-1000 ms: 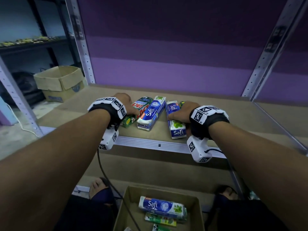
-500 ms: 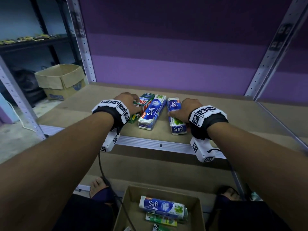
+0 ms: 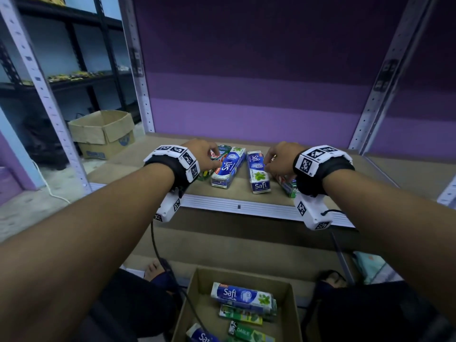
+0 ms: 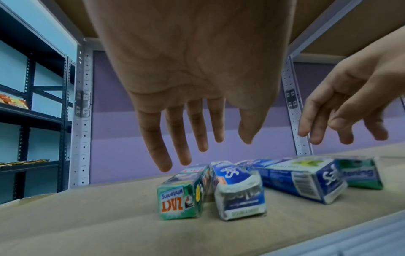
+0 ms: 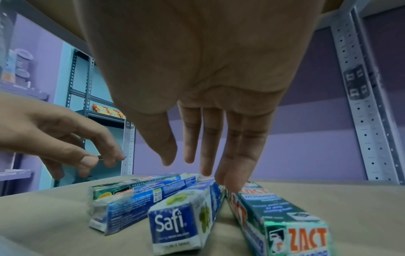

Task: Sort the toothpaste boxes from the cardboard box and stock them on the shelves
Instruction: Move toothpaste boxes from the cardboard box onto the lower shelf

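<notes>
Four toothpaste boxes lie side by side on the brown shelf board (image 3: pixel 128 166): a green Zact box (image 4: pixel 179 197), two blue Safi boxes (image 3: pixel 228 169) (image 3: pixel 257 172), and a second green Zact box (image 3: pixel 287 186) at the right. My left hand (image 4: pixel 203 152) hovers open just above the left Zact box, fingers hanging straight. My right hand (image 5: pixel 197 171) is open too, its fingertips (image 5: pixel 230 185) at the top of the right Zact box (image 5: pixel 282 223). On the floor below, the cardboard box (image 3: pixel 241 274) holds a Safi box (image 3: pixel 243 296) and green boxes.
Perforated metal posts (image 3: pixel 138 70) (image 3: pixel 380 77) frame the shelf, with a purple wall behind. The metal front rail (image 3: pixel 237 207) runs under my wrists. A second cardboard box (image 3: pixel 103 134) sits on the floor at the left by a dark rack.
Both hands have lifted off the boxes they were resting on. My right hand moved right, uncovering the green Zact box beside the right Safi box.
</notes>
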